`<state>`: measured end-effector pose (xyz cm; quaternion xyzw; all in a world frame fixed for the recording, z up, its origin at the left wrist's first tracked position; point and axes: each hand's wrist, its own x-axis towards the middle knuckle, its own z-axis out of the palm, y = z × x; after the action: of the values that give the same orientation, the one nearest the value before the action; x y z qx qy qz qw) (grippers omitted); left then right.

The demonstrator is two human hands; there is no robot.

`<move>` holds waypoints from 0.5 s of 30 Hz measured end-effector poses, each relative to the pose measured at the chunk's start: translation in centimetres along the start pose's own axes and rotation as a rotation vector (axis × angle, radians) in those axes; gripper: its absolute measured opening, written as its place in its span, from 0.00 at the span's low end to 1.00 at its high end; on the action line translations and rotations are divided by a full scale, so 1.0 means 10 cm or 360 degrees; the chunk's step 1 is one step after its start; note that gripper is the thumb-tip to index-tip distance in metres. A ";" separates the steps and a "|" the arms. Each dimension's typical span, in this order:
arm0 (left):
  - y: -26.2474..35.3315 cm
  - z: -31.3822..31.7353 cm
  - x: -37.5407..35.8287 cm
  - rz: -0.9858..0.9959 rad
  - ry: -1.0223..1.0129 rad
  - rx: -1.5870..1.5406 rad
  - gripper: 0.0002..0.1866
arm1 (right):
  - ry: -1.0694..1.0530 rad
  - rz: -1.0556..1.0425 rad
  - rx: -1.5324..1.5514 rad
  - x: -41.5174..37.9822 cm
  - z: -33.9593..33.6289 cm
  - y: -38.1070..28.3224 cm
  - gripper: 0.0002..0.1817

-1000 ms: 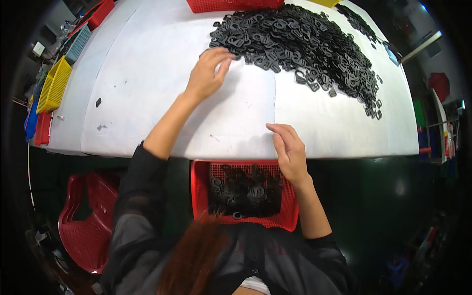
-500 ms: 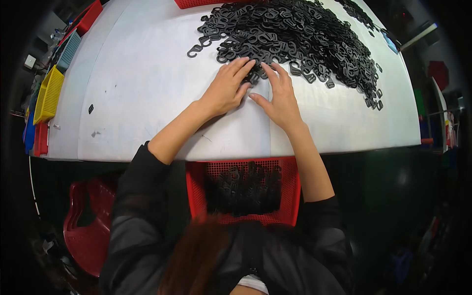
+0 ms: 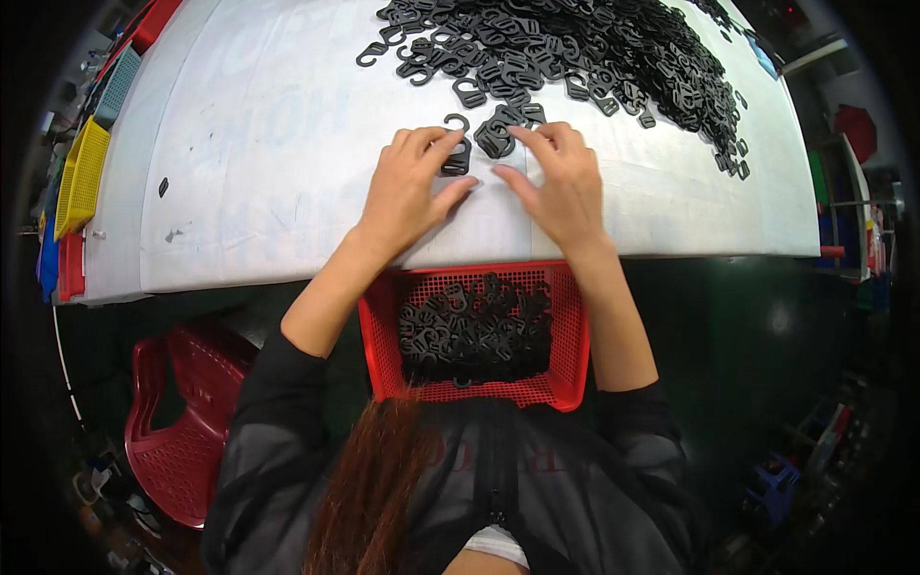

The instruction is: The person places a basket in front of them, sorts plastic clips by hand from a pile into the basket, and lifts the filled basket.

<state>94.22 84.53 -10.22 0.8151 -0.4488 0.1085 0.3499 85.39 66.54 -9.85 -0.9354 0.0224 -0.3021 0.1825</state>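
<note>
The left hand curls its fingertips around a small clump of black plastic hook-shaped clips on the white tabletop. The right hand, fingers bent but grasping nothing, touches further clips at the big black heap's near edge. Below the table edge sits a red perforated plastic basket holding more clips.

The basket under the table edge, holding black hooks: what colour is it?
Red, a perforated plastic basket; head view.

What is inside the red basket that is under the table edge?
The red basket holds a heap of black plastic hooks, like those on the white table. Its mesh floor shows only around the heap, and its near edge is hidden by the person's hair.
</note>
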 end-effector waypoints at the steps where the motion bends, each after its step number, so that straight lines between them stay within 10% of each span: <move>1: 0.03 0.02 0.01 0.0032 -0.0031 0.0083 0.21 | -0.0063 -0.0002 -0.0071 0.05 0.06 -0.07 0.18; 9: -0.11 0.06 -0.08 0.0153 0.0054 0.0276 0.16 | 0.0071 0.0192 0.0025 0.58 -0.06 0.17 0.08; 15: -0.07 0.00 -0.09 0.0115 0.0028 0.0176 0.15 | -0.0523 0.0208 -0.0130 0.86 -0.35 0.27 0.09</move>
<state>94.26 85.36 -10.94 0.8155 -0.4680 0.1529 0.3042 90.62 61.54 -3.44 -0.9753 0.0653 -0.1315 0.1647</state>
